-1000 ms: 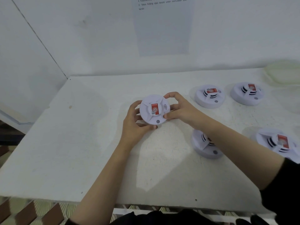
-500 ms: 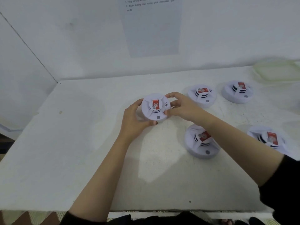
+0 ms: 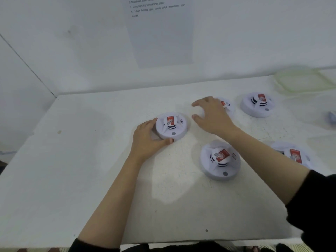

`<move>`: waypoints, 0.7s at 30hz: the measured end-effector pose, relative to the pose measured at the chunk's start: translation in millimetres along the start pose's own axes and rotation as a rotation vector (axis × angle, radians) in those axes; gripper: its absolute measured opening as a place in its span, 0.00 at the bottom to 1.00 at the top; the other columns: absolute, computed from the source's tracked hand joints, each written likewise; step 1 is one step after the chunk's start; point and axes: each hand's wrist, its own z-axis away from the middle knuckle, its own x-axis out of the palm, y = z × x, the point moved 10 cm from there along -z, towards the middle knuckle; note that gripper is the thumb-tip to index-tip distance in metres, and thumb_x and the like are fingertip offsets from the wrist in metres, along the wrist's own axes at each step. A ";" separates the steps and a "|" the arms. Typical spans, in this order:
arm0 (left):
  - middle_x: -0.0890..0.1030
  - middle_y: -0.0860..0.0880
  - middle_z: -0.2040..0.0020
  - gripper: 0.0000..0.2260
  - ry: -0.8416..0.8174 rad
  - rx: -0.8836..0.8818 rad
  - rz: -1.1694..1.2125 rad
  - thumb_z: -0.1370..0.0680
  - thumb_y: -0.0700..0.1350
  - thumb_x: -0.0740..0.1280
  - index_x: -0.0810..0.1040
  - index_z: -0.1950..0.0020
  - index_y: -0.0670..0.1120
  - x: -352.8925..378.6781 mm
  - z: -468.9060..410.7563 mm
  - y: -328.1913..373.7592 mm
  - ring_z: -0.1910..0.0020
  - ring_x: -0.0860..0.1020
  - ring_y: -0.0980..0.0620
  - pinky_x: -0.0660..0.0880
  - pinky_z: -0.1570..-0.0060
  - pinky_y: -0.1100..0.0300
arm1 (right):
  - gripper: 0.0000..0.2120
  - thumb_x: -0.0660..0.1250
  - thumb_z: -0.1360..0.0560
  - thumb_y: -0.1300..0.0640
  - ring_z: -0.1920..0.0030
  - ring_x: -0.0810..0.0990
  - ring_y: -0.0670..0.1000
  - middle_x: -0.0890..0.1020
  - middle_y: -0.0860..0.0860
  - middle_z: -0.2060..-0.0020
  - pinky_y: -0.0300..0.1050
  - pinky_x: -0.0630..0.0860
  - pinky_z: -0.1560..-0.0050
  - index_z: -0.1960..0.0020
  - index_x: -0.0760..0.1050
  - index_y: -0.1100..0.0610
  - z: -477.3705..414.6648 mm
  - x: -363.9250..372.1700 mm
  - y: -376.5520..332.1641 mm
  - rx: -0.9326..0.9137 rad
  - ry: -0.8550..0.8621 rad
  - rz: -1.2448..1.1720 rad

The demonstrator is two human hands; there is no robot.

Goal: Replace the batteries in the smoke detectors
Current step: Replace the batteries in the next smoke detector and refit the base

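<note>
Detector [image 3: 227, 106] mostly hidden behind right hand [image 3: 214, 117]; bluish object [image 3: 332, 118] cut off at right edge.

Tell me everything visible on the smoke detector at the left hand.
The smoke detector is a round white plastic-looking disc lying flat on the table, face up. Its raised centre carries a red label above dark vent slots; a small grey button sits near the front edge. The left hand grips its left rim.
</note>
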 end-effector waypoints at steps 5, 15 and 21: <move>0.80 0.60 0.41 0.32 0.006 -0.008 0.015 0.38 0.65 0.73 0.76 0.36 0.56 0.0 0.3 -0.3 0.40 0.77 0.58 0.73 0.38 0.49 | 0.30 0.66 0.28 0.41 0.33 0.64 0.63 0.65 0.60 0.31 0.55 0.59 0.35 0.29 0.63 0.47 -9.5 -12.7 33.9 0.130 -0.041 0.426; 0.68 0.47 0.27 0.51 0.126 -0.032 -0.250 0.42 0.74 0.60 0.63 0.24 0.48 -9.9 14.3 17.0 0.24 0.57 0.44 0.46 0.26 0.44 | 0.31 0.74 0.32 0.47 0.43 0.73 0.47 0.72 0.50 0.40 0.45 0.71 0.44 0.33 0.66 0.42 6.7 -28.3 53.0 0.318 -0.075 -0.578; 0.70 0.49 0.28 0.43 0.154 0.195 -0.134 0.35 0.70 0.64 0.65 0.26 0.47 0.5 18.2 78.0 0.24 0.58 0.47 0.42 0.27 0.56 | 0.21 0.66 0.26 0.49 0.40 0.77 0.61 0.75 0.56 0.36 0.61 0.77 0.46 0.34 0.68 0.49 35.0 -16.3 16.4 0.362 -0.317 -1.563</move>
